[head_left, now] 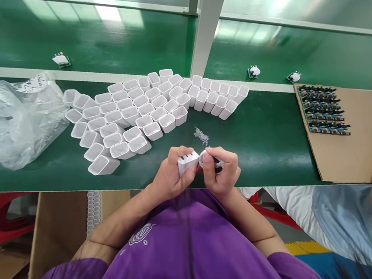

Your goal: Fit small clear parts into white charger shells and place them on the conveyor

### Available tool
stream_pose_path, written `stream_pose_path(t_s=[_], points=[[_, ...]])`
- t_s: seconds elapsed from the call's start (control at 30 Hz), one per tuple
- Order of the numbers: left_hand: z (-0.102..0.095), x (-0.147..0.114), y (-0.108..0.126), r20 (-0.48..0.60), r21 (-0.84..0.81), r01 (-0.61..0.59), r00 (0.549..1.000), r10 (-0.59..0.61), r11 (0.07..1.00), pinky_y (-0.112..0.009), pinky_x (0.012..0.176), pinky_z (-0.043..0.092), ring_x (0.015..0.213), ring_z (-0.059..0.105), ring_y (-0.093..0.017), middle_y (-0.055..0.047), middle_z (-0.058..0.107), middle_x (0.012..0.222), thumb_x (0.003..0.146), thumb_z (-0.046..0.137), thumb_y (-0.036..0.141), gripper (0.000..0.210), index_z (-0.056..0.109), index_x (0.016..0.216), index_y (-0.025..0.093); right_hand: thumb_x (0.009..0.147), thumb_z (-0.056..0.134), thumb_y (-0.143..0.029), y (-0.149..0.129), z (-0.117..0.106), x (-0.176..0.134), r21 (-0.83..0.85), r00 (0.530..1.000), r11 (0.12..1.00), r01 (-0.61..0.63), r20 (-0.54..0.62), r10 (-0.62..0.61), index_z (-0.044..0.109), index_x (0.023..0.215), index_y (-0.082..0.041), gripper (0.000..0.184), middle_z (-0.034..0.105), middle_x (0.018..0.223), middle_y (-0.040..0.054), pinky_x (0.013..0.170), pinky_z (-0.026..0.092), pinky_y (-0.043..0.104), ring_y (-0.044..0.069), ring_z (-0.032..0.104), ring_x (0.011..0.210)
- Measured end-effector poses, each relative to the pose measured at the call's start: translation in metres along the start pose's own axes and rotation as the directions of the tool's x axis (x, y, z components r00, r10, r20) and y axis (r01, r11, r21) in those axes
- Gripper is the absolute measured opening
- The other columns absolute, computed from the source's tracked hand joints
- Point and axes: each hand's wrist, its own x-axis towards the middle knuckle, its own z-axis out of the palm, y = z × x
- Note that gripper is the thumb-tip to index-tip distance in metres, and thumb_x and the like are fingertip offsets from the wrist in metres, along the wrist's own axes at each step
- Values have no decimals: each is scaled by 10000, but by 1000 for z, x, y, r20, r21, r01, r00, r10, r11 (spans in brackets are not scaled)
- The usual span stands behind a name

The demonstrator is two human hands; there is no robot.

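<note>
White cups [131,114] across a dark green bench [269,128], purple shirt [214,241] below.
Mid-frame, a white casing [188,162] shows dark slots; at left, a clear bag [18,123] bears black writing; at right, brown cardboard [353,155] under green boards [325,110] with black, blue and yellow parts.

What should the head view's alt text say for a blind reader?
A person's left hand holds a white slotted housing beside a white round-edged part in the right hand, at a green workbench. Beyond lie small pale bits and clustered open-topped white plastic shells, with a clear plastic bag at left and circuit boards on cardboard at right.
</note>
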Motion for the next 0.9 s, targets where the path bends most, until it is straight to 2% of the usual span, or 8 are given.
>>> stream_pose_path(t_s=[0.13, 0.4, 0.47, 0.53, 0.63, 0.73, 0.8, 0.9], points=[[2, 0, -2, -3, 77, -136, 991, 136, 988, -174, 478, 379, 539, 507, -66, 15, 588, 867, 872, 533, 192, 278, 400, 1111, 240, 923, 554, -151, 4, 2, -4, -8, 999, 999, 37, -24, -37, 522, 1170, -286, 283, 685, 844, 4, 545, 521, 265, 152, 664, 668], [8, -4, -9, -13, 322, -225, 970, 242, 919, -208, 542, 417, 630, 559, -115, -15, 566, 872, 891, 508, 235, 270, 395, 1135, 223, 954, 500, -170, 9, 7, -9, -124, 997, 990, 69, -20, -72, 516, 1130, -286, 211, 687, 831, 3, 526, 497, 266, 147, 669, 643], [7, -3, -12, 24, 386, -180, 982, 185, 905, -217, 517, 380, 608, 562, -125, -14, 573, 846, 896, 500, 261, 219, 425, 1097, 218, 962, 490, -186, 14, 10, -9, -159, 995, 983, 95, -4, -96, 528, 1080, -265, 147, 681, 799, 4, 484, 467, 256, 141, 660, 614], [3, 0, -12, 44, 371, -46, 999, 32, 928, -229, 523, 378, 599, 571, -129, -22, 599, 855, 882, 516, 290, 194, 454, 1049, 210, 967, 496, -206, 17, 12, -8, -128, 998, 990, 62, 8, -61, 536, 1046, -246, 97, 674, 781, -1, 462, 456, 239, 124, 638, 568], [-2, 8, -8, 98, 70, 203, 973, -209, 977, -238, 570, 433, 642, 610, -137, -28, 643, 874, 867, 551, 340, 234, 470, 1035, 199, 977, 508, -235, 14, 7, -1, 77, 988, 986, -147, 67, 142, 536, 1049, -242, 77, 642, 720, -43, 451, 474, 200, 83, 593, 477], [-4, 15, -1, 129, -386, 309, 951, -281, 869, -225, 550, 437, 639, 611, -137, -19, 670, 799, 888, 539, 391, 251, 473, 1034, 198, 991, 498, -298, 14, -7, 9, 266, 937, 899, -349, 121, 328, 521, 1146, -261, 161, 635, 746, -51, 471, 511, 194, 77, 607, 493], [-3, 18, 1, 115, -572, 319, 943, -311, 756, -214, 517, 417, 616, 597, -132, -18, 683, 766, 876, 557, 404, 257, 485, 1014, 198, 990, 498, -330, 21, -21, 15, 248, 915, 881, -403, 104, 390, 531, 1198, -271, 219, 654, 840, -25, 520, 547, 217, 91, 633, 566], [-1, 19, 2, 115, -677, 333, 929, -353, 656, -205, 491, 404, 578, 582, -124, -19, 693, 739, 828, 623, 405, 282, 511, 979, 193, 968, 527, -333, 44, -44, 16, 31, 918, 919, -392, 77, 389, 624, 1140, -259, 211, 654, 982, 21, 630, 579, 271, 132, 658, 744]])
